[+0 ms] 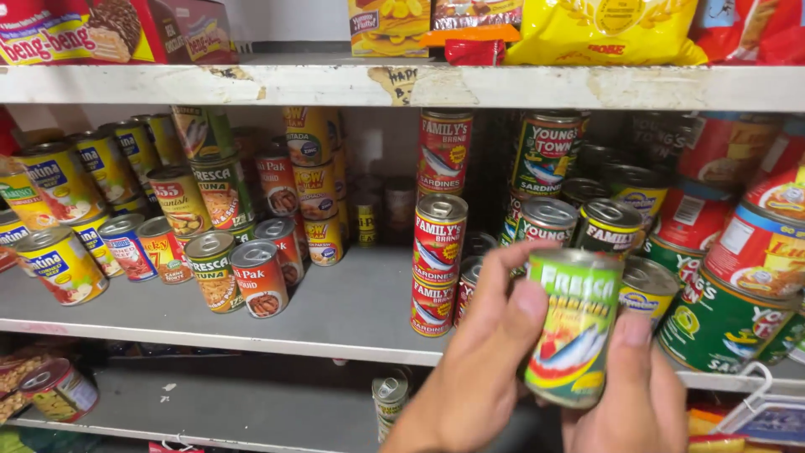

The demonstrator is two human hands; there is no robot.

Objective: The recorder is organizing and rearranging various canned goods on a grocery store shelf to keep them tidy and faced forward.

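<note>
Green can (575, 329) off the shelf, upright, tilted slightly, held in front of the middle shelf (352, 302) at about 5 o'clock in view. Left hand (486, 361) grips its left side, thumb pressed on the label; right hand (625, 394) pinches it from below, thumb up the right edge. Not yet set down. Red can stack (438, 226) stands at 11 o'clock of it, green cans (721, 327) at 3 o'clock.

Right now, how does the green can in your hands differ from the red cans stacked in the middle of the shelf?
The green can is held tilted by the left hand and right hand; the red cans stand upright, stacked three high on the shelf. Its label is green, theirs red. Both show fish pictures.
</note>
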